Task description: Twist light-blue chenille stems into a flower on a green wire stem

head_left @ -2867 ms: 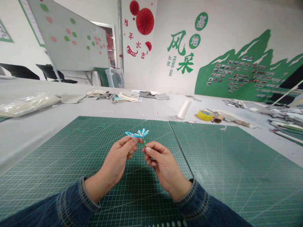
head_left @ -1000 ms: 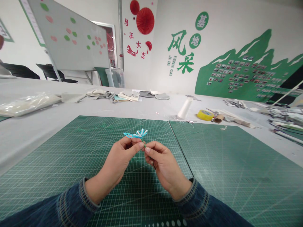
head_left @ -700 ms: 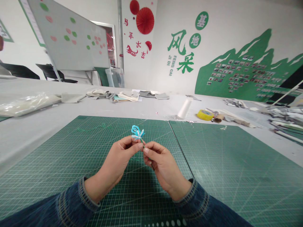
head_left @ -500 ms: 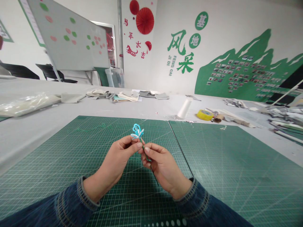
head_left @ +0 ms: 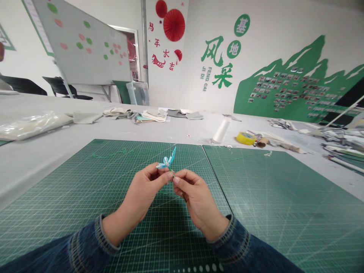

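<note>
1. Head view: the grey table (head_left: 127, 129) stretches across in front of me, with fabric pieces (head_left: 155, 116) lying along its far side.
2. On it, two gridded green mats sit side by side, the left mat (head_left: 85, 197) under my fingers and the right mat (head_left: 284, 189) beyond the seam.
3. My left hand (head_left: 146, 189) comes in from the left, its fingers narrow, thumb tip against fingertips just below the petals; it is the hand nearer the bloom.
4. My right hand (head_left: 197, 199) meets it almost tip to tip, thumb and forefinger pinched together on the stem lower down; its other fingers curl under, so I cannot tell what they touch.
5. The beaded blue flower (head_left: 166, 163) sits above my left fingertips, raised off the mat, one long petal pointing up and slightly right, the others spreading leftward.
6. Smallest is the green stem (head_left: 170, 170): its long axis slants from the bloom at upper left down to my right pinch, passing between the two thumb tips, with only a short length showing.
</note>
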The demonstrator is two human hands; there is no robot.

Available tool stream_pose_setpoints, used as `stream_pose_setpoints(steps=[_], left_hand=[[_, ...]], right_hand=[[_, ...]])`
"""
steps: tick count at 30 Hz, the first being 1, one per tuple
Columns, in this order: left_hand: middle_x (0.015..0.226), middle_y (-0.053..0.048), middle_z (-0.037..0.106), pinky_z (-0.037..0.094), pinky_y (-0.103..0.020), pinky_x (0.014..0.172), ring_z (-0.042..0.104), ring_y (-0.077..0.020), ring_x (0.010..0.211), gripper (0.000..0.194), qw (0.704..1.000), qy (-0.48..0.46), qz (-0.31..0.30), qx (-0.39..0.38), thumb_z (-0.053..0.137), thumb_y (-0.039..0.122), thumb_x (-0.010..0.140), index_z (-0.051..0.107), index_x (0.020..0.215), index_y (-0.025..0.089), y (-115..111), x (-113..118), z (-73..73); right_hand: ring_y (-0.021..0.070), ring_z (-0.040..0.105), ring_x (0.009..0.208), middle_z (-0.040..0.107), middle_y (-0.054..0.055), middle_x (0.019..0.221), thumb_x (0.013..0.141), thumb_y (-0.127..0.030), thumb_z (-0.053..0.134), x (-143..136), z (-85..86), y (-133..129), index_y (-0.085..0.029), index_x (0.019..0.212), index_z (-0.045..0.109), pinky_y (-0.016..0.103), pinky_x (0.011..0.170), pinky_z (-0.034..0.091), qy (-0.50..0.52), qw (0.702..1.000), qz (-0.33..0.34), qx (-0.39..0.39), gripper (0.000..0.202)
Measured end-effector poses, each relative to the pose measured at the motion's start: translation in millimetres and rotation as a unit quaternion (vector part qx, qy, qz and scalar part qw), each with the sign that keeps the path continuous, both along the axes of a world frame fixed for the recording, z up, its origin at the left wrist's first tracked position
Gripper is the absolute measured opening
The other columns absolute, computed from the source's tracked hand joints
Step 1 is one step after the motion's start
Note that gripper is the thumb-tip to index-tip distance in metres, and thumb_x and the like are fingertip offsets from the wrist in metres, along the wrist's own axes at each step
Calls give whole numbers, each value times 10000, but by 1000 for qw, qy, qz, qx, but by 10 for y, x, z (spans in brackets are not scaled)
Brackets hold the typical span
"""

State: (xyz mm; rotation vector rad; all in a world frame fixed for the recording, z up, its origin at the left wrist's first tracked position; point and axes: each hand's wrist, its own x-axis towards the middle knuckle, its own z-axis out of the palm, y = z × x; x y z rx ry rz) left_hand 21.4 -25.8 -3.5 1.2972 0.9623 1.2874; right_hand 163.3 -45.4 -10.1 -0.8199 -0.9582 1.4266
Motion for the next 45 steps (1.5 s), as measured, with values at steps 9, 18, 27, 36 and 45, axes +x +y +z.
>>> stream_pose_setpoints(steps=[9, 18, 27, 36, 45], left_hand=[[804, -21, 681, 469, -281, 741, 579, -149, 771, 97, 997, -59, -56, -13, 726, 244, 801, 692, 758, 163, -8, -22, 15], [787, -8, 692, 471, -271, 748, 591, -139, 767, 79, 997, -55, -48, -12, 758, 248, 773, 723, 775, 178, 25, -40, -5], [782, 0, 722, 474, -288, 801, 626, -155, 797, 78, 999, -32, 17, -6, 807, 236, 699, 755, 745, 199, 50, -16, -22], [798, -8, 704, 458, -280, 798, 598, -151, 807, 35, 999, -46, -20, 6, 755, 211, 761, 734, 755, 184, 16, -45, -14], [741, 1, 659, 460, -277, 767, 575, -142, 752, 89, 996, -44, -74, 17, 710, 224, 813, 702, 738, 177, 19, -50, 19]], right_hand=[[107, 452, 622, 553, -18, 662, 770, -260, 758, 14, 0, -12, -172, 726, 677, 243, 590, 335, 55, 995, 76, -28, 126], [100, 472, 626, 578, -18, 677, 726, -233, 796, 45, -11, 14, -168, 714, 684, 236, 605, 347, 78, 993, 79, -36, 130], [102, 431, 606, 541, -35, 625, 725, -240, 788, 40, -26, 8, -177, 711, 675, 247, 590, 311, 50, 998, 35, -22, 131], [104, 443, 609, 547, -36, 629, 722, -239, 790, 19, -9, 4, -180, 725, 687, 251, 598, 328, 20, 999, 28, -9, 118], [109, 499, 662, 638, 17, 769, 776, -282, 761, 53, 25, -6, -160, 737, 711, 250, 632, 372, 77, 990, 109, -45, 137]])
